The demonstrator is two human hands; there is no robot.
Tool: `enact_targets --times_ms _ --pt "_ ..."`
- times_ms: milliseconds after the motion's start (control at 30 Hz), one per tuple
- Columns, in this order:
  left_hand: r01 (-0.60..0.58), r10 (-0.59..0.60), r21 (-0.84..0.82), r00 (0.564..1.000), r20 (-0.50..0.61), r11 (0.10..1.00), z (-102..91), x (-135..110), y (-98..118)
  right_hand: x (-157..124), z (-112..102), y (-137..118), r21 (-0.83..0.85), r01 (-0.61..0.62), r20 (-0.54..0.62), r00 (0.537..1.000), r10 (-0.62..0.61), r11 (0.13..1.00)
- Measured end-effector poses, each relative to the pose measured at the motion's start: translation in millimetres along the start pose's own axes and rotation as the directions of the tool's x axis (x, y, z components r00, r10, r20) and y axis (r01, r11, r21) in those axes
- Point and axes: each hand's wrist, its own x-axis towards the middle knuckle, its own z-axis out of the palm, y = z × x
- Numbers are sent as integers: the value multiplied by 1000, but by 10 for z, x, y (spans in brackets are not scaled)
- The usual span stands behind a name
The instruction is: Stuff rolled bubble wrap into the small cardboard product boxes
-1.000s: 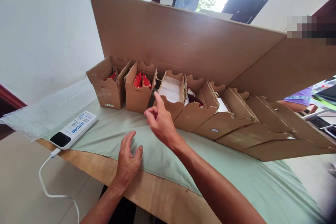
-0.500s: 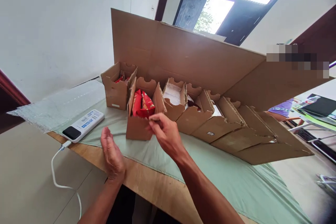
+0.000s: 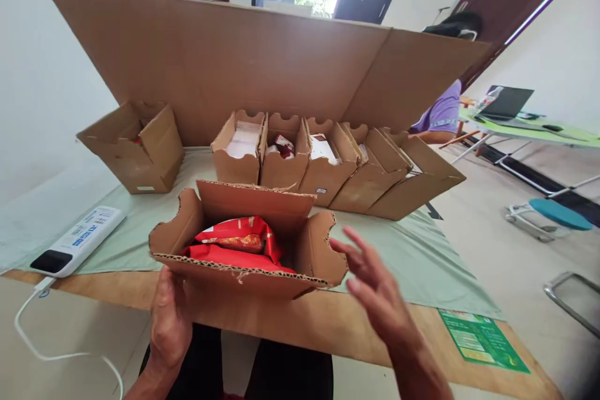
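An open cardboard box (image 3: 244, 278) with scalloped flaps is lifted off the table, close in front of me. Red snack packets (image 3: 237, 242) lie inside it. My left hand (image 3: 169, 319) grips the box from below at its front left corner. To the right of the box, just off its right flap, my right hand (image 3: 375, 284) is open with fingers spread and holds nothing. On the green cloth (image 3: 412, 250) behind stands a row of similar open boxes (image 3: 323, 169), some with packets in them.
A separate cardboard box (image 3: 135, 150) sits at the far left. A tall cardboard sheet (image 3: 225, 56) stands behind the row. A white power bank (image 3: 75, 240) with a cable lies at the table's left. A person in purple (image 3: 443, 115) sits beyond, near a desk with a laptop (image 3: 506, 100).
The box with red packets has come out of the row and up toward me. My left hand has taken hold of it underneath, and my right hand has let go and moved right.
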Motion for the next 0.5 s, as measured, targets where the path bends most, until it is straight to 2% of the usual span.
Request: enact_targets --times_ms 67,100,200,267,333,400,433,500 --pt "-26 26 17 999 25 1000 59 -54 61 -189 168 140 -69 -25 115 993 32 997" --pt "-46 46 21 998 32 999 95 -75 85 -255 275 189 -121 -29 124 991 44 992" --pt "-88 88 10 996 34 996 220 -146 74 -331 514 279 -266 -24 0 1000 25 964" --pt "-57 57 5 997 57 998 318 -212 -12 -315 493 312 -322 -29 -97 995 -3 946" --pt "-11 7 35 993 117 999 453 -292 -129 -294 303 335 -358 -63 -172 985 1 932" --pt "10 -30 100 977 209 995 653 -362 -216 -282 -7 361 -385 -116 -264 965 11 915" --pt "6 -46 142 960 277 990 778 -379 -235 -275 -181 384 -399 -146 -314 949 15 905" --pt "7 -130 265 883 451 964 1046 -354 -217 -246 -510 472 -433 -211 -421 907 11 876"
